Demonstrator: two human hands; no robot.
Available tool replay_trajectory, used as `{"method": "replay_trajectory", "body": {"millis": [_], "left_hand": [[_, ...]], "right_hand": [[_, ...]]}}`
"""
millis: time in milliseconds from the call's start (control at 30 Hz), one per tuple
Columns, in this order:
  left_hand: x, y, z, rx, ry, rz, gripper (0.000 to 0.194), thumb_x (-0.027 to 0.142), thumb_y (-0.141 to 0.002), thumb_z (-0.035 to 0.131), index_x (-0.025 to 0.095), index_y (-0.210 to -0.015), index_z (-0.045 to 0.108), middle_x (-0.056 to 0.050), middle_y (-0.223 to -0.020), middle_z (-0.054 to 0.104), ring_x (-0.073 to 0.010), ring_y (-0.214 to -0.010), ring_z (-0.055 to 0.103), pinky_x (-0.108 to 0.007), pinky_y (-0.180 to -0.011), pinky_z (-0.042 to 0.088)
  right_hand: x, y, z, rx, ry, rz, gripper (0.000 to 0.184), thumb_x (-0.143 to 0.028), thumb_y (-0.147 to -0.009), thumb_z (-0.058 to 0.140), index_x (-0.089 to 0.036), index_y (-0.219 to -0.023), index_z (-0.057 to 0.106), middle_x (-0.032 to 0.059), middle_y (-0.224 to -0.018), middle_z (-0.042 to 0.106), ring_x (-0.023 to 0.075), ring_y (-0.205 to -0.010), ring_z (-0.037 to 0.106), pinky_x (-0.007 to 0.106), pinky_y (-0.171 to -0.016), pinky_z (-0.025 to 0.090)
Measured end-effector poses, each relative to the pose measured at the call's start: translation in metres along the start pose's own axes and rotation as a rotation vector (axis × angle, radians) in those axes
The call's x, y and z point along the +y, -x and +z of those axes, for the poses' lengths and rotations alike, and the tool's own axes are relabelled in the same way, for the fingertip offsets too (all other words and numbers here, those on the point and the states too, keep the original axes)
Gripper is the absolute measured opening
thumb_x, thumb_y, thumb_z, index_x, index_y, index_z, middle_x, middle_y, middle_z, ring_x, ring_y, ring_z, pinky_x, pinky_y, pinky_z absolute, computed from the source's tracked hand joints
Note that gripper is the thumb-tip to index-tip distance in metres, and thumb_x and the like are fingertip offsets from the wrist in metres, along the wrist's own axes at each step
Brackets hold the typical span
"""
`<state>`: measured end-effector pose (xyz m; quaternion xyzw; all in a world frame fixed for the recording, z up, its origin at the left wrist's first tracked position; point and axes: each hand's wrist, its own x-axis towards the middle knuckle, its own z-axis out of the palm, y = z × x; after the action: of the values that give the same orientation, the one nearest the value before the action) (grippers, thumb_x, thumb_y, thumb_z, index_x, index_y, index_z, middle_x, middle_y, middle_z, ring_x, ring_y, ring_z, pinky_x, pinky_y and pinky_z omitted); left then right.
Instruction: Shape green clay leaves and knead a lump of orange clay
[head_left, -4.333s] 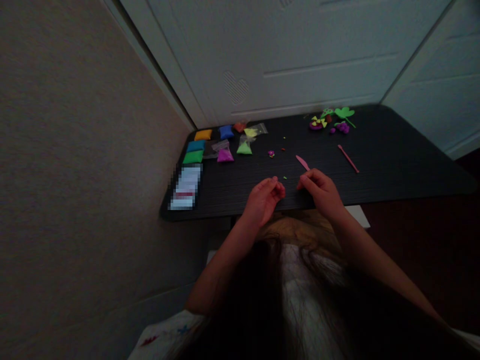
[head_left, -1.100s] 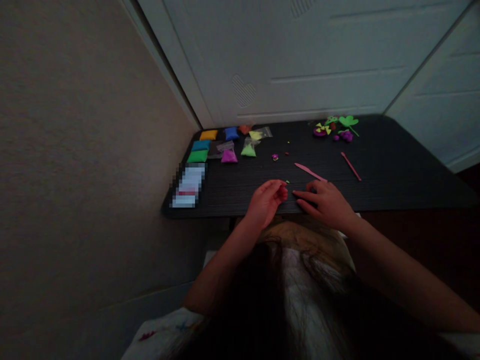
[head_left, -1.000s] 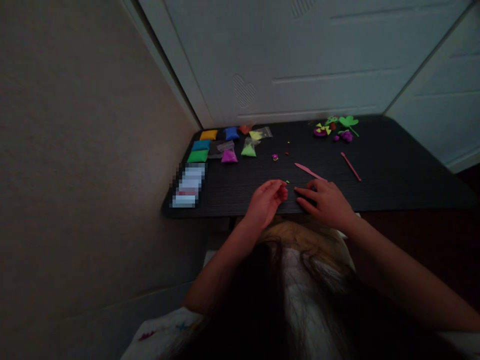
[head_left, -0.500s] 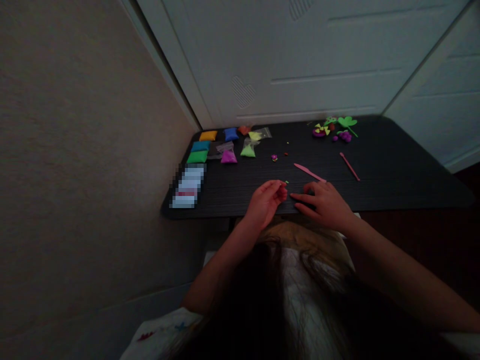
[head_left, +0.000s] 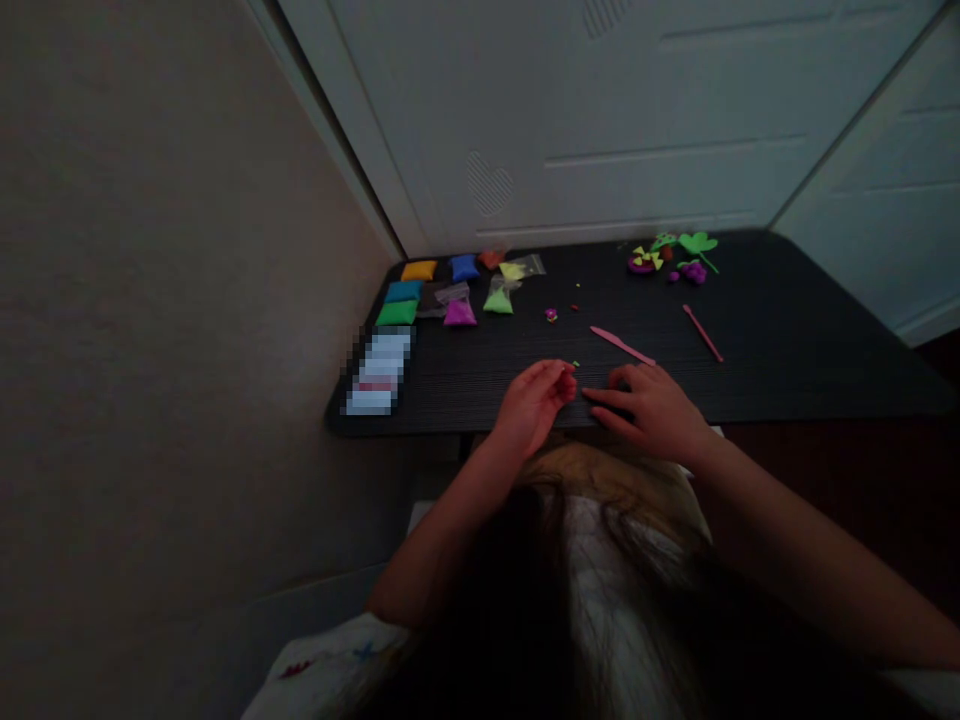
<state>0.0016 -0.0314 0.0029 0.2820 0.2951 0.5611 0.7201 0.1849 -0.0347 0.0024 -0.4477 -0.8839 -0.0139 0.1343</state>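
Observation:
My left hand (head_left: 534, 398) is over the table's near edge with its fingers curled and thumb pressed toward the index finger. Whatever it pinches, if anything, is too small to name. Right by its fingertips shows a tiny green bit of clay (head_left: 576, 364); whether it is held or lies on the table I cannot tell. My right hand (head_left: 651, 408) rests palm down with fingers spread, its index fingertip touching the tabletop. Just beyond its knuckles lies a pink plastic clay knife (head_left: 621, 345). Farther off sits a small purple-and-yellow clay piece (head_left: 551, 315) beside a red-brown crumb (head_left: 574, 307).
Bags of coloured clay, including a purple one (head_left: 460, 312) and a green one (head_left: 396, 313), fill the table's left. A blurred-out phone (head_left: 379, 370) lies below them. At right are a pink stick tool (head_left: 703, 333), purple clay balls (head_left: 694, 272) and a green clay clover (head_left: 697, 243).
The view shifts very slightly. Both hands keep nearly the same pose and place, and the things on the table stay put.

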Motion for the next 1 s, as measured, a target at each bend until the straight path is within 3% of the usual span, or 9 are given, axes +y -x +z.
{"method": "replay_trajectory", "body": {"millis": [467, 667, 800, 1000], "left_hand": [[-0.001, -0.001, -0.002, 0.001, 0.002, 0.001, 0.009, 0.022, -0.073, 0.062, 0.013, -0.075, 0.063, 0.000, -0.068, 0.059, -0.0076, -0.065, 0.055, -0.022, -0.065, 0.042], [0.000, 0.000, -0.001, -0.001, -0.010, 0.000, 0.010, 0.023, -0.074, 0.061, 0.013, -0.076, 0.063, -0.001, -0.068, 0.059, -0.0075, -0.065, 0.055, -0.022, -0.065, 0.043], [0.000, 0.000, -0.001, -0.002, -0.002, -0.003, 0.010, 0.022, -0.074, 0.061, 0.012, -0.075, 0.064, -0.001, -0.067, 0.058, -0.0070, -0.064, 0.054, -0.021, -0.063, 0.042], [0.000, 0.000, -0.002, -0.007, -0.004, -0.004, 0.010, 0.022, -0.075, 0.061, 0.012, -0.076, 0.064, -0.001, -0.067, 0.059, -0.0075, -0.065, 0.055, -0.022, -0.064, 0.043]], "right_hand": [[0.003, 0.001, 0.003, 0.065, -0.058, 0.033, 0.045, -0.043, -0.085, 0.042, -0.019, -0.121, 0.053, 0.0109, -0.103, 0.055, 0.0235, -0.093, 0.050, 0.039, -0.083, 0.037], [0.011, -0.003, 0.001, 0.060, -0.225, 0.086, 0.039, -0.038, -0.086, 0.042, -0.020, -0.119, 0.054, 0.0085, -0.101, 0.056, 0.0203, -0.093, 0.053, 0.034, -0.081, 0.041], [0.015, -0.011, -0.003, 0.049, -0.334, 0.151, 0.029, -0.034, -0.084, 0.045, -0.021, -0.106, 0.060, 0.0059, -0.099, 0.059, 0.0171, -0.087, 0.056, 0.029, -0.075, 0.044], [0.008, -0.023, 0.001, 0.055, -0.225, 0.173, 0.019, -0.035, -0.078, 0.053, -0.021, -0.084, 0.063, 0.0041, -0.086, 0.062, 0.0180, -0.081, 0.057, 0.030, -0.071, 0.042]]}}
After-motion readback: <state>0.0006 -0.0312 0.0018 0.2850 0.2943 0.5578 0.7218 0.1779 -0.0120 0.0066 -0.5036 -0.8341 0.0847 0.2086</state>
